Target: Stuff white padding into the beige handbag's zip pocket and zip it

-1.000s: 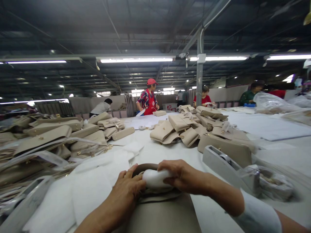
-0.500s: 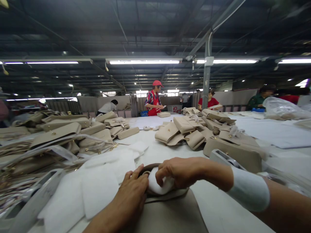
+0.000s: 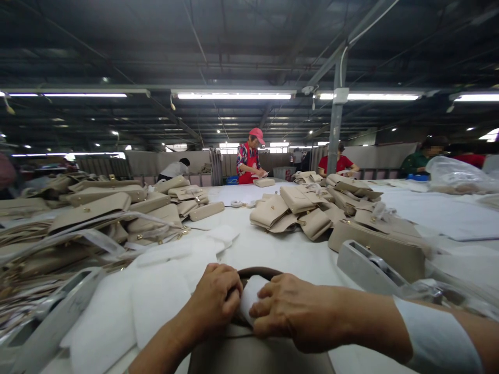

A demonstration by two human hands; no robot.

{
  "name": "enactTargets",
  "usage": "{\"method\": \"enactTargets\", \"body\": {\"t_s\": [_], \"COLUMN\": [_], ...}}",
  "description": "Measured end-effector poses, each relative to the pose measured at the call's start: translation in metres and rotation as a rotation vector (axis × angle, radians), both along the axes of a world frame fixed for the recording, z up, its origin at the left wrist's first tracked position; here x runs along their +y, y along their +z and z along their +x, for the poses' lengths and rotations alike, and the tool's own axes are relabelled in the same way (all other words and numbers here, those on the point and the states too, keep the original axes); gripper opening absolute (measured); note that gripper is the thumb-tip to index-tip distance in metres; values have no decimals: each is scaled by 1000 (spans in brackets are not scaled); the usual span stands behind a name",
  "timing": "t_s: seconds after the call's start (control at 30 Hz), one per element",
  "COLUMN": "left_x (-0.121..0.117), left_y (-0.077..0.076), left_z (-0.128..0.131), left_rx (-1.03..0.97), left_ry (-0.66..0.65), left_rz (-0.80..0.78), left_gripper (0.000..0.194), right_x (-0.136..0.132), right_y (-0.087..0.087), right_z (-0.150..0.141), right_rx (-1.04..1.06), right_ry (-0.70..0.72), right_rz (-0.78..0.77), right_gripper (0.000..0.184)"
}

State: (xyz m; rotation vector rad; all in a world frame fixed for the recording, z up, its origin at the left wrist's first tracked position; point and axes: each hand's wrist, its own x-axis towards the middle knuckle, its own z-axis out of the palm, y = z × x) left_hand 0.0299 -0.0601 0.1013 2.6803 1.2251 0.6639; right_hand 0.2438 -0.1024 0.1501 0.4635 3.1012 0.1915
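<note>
The long white table (image 3: 273, 249) fills the view, and everything else sits on it. Left of its middle lies a broad heap of tan bags (image 3: 93, 213); right of the middle, a smaller heap of tan bags (image 3: 296, 213). At the near edge lies one tan bag (image 3: 257, 358) with a dark curved handle (image 3: 259, 271) arching just beyond the hands. Loose white foam sheets (image 3: 156, 296) lie left of that bag, and a grey tape dispenser (image 3: 370, 267) stands to its right. At the far end of the table a person in a red cap (image 3: 251, 161) works.

The left hand (image 3: 216, 298) is curled, fingers pressed together against a piece of white foam wrap (image 3: 249, 301) on the handle. The right hand (image 3: 296, 311) pinches the other side of the same wrap, thumb and fingers closed on it.

The wrap looks loosely rolled, and nothing fastens it. If either grip eases, it may spring open or slide along the handle, leaving part of it bare. Pulling too hard could tear the thin foam.
</note>
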Motion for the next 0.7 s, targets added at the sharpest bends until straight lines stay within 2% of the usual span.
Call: {"method": "enactTargets", "body": {"t_s": [0.1,0.23,0.33,0.5,0.7], "left_x": [6,15,21,26,39], "left_y": [7,16,18,15,11], "left_z": [10,15,15,27,36], "left_rx": [36,278,400,403,378], "left_ry": [81,-34,-32,5,-77], "left_rz": [57,124,173,241,216], "left_gripper": [20,20,11,21,18], "right_x": [-4,1,1,-4,-5], "right_y": [-3,-6,-7,-7,-8], "right_z": [1,6,9,6,8], "right_rx": [25,59,70,40,9], "right_ry": [-26,-65,-74,-18,35], "right_rz": [-53,-41,-19,-9,-57], "right_gripper": [19,22,20,16,17]}}
